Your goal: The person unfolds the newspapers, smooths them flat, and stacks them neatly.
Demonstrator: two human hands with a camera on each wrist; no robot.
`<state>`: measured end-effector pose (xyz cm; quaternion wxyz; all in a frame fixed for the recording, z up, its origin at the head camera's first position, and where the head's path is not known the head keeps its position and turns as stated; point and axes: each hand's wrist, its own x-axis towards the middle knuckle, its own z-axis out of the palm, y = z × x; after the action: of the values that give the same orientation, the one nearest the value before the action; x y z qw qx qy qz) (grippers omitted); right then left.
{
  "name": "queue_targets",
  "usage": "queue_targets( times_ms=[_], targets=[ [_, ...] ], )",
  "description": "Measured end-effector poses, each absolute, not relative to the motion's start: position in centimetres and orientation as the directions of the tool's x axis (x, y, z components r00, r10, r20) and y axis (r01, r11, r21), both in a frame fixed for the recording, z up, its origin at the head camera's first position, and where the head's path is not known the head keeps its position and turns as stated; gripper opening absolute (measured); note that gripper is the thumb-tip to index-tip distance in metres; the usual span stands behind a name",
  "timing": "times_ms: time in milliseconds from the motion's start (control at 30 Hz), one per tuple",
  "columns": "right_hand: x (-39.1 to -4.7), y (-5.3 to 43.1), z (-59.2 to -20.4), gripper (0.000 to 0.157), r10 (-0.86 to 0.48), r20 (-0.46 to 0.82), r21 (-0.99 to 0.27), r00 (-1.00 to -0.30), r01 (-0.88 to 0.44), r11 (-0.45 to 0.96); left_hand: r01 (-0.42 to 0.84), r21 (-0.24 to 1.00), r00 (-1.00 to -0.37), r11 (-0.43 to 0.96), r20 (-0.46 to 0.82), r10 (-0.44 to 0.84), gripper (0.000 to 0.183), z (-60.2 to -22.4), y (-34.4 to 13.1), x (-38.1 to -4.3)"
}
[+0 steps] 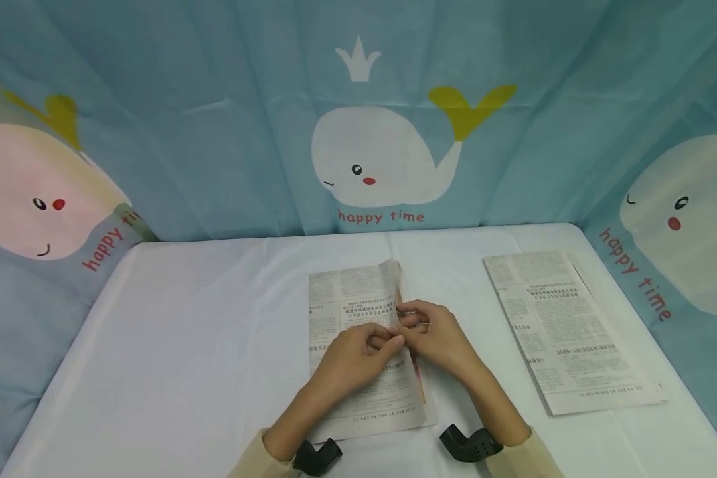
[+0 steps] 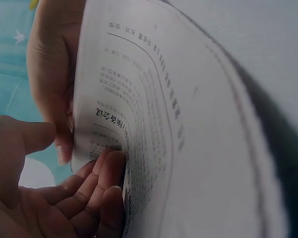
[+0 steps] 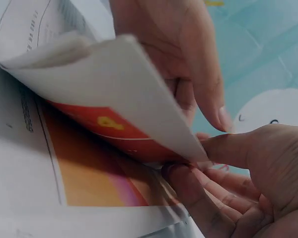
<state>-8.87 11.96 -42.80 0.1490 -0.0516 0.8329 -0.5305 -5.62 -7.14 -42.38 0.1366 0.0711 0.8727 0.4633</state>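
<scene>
A folded newspaper (image 1: 358, 405) lies at the middle of the white table, its right part lifted and curved. My right hand (image 1: 436, 335) pinches the raised edge between thumb and fingers; the right wrist view shows that edge (image 3: 154, 94) held above a page with red and orange print (image 3: 94, 163). My left hand (image 1: 358, 352) lies over the front sheet close to the other hand. In the left wrist view the left fingers (image 2: 111, 171) touch the curved newsprint (image 2: 159, 99), while the thumb stands apart from it.
A second folded newspaper (image 1: 573, 345) lies to the right on the white tablecloth (image 1: 173, 345). A blue curtain with whale prints (image 1: 227, 133) hangs behind the table and along its sides. Black wrist cameras (image 1: 472, 443) sit on both wrists.
</scene>
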Motion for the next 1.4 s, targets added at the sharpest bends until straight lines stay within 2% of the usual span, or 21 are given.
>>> queue_targets(
  times_ms=[233,533,733,900,1033,1100,1200,1400],
  targets=[
    [-9.1,12.1,-42.8,0.036,-0.25,-0.219,-0.919,-0.943,0.113,0.377,0.001,0.835,-0.954,0.55,-0.165,0.251,0.052,-42.5,-7.2,-6.0],
    [-9.0,12.2,-42.3,0.043,-0.28,-0.182,-0.926,-0.943,0.069,0.37,0.002,0.85,-0.955,0.527,-0.154,0.252,0.051,-42.5,-7.2,-6.3],
    [-8.6,12.5,-42.1,0.042,-0.288,-0.168,-0.909,-0.943,0.035,0.416,0.02,0.853,-0.957,0.521,-0.135,0.258,0.041,-42.9,-7.0,-6.1],
    [-8.6,12.6,-42.4,0.04,-0.292,-0.155,-0.896,-0.944,0.01,0.443,0.055,0.845,-0.966,0.532,-0.089,0.241,0.026,-43.2,-7.2,-6.2],
    [-8.5,12.4,-42.6,0.04,-0.246,-0.134,-0.861,-0.96,-0.011,0.509,0.058,0.84,-0.978,0.54,-0.06,0.198,0.014,-43.3,-8.4,-6.2],
    [-8.3,12.3,-42.6,0.041,-0.218,-0.104,-0.83,-0.971,-0.036,0.557,0.052,0.85,-0.982,0.524,-0.052,0.183,0.014,-43.2,-9.2,-6.2],
    [-7.9,12.2,-42.5,0.048,-0.187,-0.061,-0.778,-0.98,-0.07,0.624,0.028,0.885,-0.984,0.466,-0.057,0.169,0.02,-42.6,-10.7,-6.0],
    [-7.4,12.7,-42.3,0.078,-0.212,-0.039,-0.729,-0.976,-0.118,0.675,-0.089,0.937,-0.987,0.337,-0.13,0.099,0.027,-41.5,-14.7,-4.2]
  ],
)
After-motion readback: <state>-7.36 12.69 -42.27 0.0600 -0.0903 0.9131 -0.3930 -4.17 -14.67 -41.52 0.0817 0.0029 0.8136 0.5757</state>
